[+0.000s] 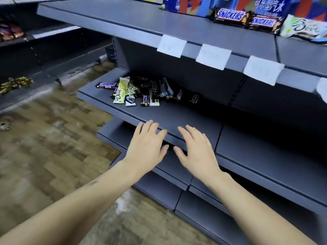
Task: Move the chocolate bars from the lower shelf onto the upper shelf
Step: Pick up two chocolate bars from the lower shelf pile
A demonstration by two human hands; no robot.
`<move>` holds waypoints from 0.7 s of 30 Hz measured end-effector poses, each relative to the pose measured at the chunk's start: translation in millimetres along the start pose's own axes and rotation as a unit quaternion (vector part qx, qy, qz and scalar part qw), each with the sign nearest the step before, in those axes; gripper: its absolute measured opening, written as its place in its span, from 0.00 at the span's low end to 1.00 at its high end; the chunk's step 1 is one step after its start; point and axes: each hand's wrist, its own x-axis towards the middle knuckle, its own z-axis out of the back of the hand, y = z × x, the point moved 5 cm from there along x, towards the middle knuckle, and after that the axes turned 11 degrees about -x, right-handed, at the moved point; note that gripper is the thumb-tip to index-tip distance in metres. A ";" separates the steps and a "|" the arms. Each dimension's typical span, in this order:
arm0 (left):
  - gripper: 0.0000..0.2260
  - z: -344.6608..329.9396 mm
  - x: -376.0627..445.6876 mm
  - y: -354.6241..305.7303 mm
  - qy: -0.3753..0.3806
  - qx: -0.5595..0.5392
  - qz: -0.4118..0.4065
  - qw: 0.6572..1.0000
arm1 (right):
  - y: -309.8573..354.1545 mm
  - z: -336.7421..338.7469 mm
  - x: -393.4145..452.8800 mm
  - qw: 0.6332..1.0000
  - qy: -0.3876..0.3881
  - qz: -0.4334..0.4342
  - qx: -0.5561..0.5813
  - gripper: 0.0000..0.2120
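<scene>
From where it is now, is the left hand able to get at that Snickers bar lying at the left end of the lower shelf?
Probably yes. The left hand is open and holds nothing, and bare shelf lies between it and the Snickers bar on the lower shelf. The upper shelf overhangs but leaves a tall gap.

— What is underfoot?
— A worn floor (pixel 53 147) of brownish wood-look tiles, blurred.
— And the furniture?
— Grey-blue metal shelving; blank white price tags (pixel 213 56) hang from one edge. A second dark rack (pixel 44 55) stands across the aisle, left.
</scene>
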 end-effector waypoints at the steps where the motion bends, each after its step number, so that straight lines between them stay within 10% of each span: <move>1: 0.20 -3.2 6.8 4.9 -0.005 -0.006 0.003 1.000 | 0.5 -5.4 9.0 1.000 0.002 0.001 0.000 0.29; 21: 0.32 -106.4 148.9 141.1 0.002 -0.124 0.108 0.986 | 33.3 -116.3 220.0 0.999 0.004 -0.013 -0.041 0.28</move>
